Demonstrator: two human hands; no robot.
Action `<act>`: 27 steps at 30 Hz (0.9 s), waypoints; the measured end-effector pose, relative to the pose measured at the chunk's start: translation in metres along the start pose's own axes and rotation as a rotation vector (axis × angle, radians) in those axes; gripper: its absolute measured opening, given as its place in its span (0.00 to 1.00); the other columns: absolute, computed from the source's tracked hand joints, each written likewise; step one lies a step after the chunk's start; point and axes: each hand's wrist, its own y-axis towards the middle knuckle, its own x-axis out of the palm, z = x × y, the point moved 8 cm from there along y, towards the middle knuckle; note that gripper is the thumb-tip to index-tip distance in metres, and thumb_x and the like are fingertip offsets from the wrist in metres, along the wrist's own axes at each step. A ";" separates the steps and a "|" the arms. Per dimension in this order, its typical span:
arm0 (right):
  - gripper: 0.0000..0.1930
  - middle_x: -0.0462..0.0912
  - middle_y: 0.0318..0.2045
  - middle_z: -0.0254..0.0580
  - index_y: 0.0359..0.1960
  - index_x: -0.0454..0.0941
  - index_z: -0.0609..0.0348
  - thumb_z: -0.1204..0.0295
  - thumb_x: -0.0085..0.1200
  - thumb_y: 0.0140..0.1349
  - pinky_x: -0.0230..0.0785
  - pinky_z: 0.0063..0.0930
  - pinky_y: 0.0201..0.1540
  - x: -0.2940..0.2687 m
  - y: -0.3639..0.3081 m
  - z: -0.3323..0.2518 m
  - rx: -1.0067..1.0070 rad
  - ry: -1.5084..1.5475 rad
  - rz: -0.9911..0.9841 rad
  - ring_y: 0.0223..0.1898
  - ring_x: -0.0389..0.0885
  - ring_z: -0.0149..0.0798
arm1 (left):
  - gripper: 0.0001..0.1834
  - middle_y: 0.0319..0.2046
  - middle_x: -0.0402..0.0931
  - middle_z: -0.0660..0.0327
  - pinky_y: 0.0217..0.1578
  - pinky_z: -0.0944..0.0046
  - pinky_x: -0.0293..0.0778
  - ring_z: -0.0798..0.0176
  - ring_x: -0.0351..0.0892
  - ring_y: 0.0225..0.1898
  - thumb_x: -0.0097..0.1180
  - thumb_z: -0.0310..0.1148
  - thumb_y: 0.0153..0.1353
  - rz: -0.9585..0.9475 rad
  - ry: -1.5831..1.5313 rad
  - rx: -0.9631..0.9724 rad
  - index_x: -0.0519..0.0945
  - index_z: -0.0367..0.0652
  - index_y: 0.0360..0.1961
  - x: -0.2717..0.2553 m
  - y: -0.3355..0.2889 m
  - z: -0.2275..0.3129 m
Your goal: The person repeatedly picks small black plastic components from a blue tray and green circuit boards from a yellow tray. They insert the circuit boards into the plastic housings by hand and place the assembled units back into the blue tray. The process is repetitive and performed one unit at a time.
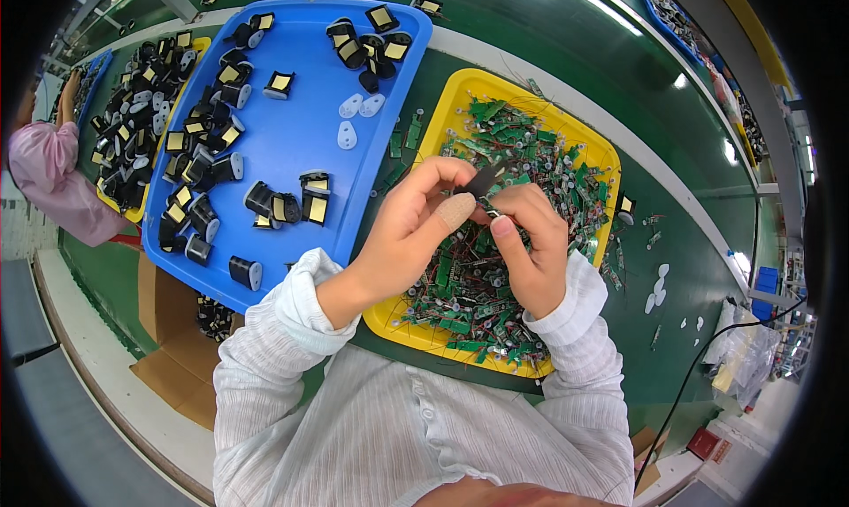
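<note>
Jutting from left grip (405,230): black piece (481,181)

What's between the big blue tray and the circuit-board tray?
Head view: green tabletop with loose green circuit boards; nearer the body, the left hand covers part of the gap.

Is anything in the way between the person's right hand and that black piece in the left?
Nothing visible: the right hand, pinching a small part, is close beside the black piece in the left hand, above the yellow tray. Whether they touch is unclear.
</note>
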 end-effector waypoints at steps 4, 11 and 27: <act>0.05 0.75 0.29 0.43 0.30 0.77 0.61 0.74 0.53 0.53 0.63 0.30 0.37 -0.005 0.001 -0.013 -0.075 -0.213 0.062 0.35 0.71 0.43 | 0.11 0.43 0.65 0.59 0.45 0.66 0.66 0.68 0.67 0.44 0.44 0.29 0.61 0.028 0.160 0.071 0.66 0.37 0.43 -0.006 -0.003 0.000; 0.03 0.75 0.27 0.43 0.28 0.75 0.62 0.78 0.53 0.51 0.64 0.31 0.35 -0.010 0.001 -0.011 -0.075 -0.207 0.100 0.32 0.72 0.45 | 0.12 0.45 0.64 0.58 0.47 0.62 0.68 0.66 0.67 0.47 0.47 0.27 0.59 -0.008 0.053 -0.029 0.66 0.37 0.44 -0.002 0.000 -0.005; 0.02 0.75 0.24 0.41 0.27 0.74 0.62 0.79 0.53 0.51 0.64 0.30 0.31 -0.008 -0.001 -0.014 -0.123 -0.143 0.098 0.27 0.72 0.44 | 0.11 0.41 0.65 0.61 0.44 0.70 0.70 0.71 0.66 0.45 0.51 0.21 0.54 -0.034 -0.042 -0.002 0.68 0.36 0.39 0.000 -0.001 0.002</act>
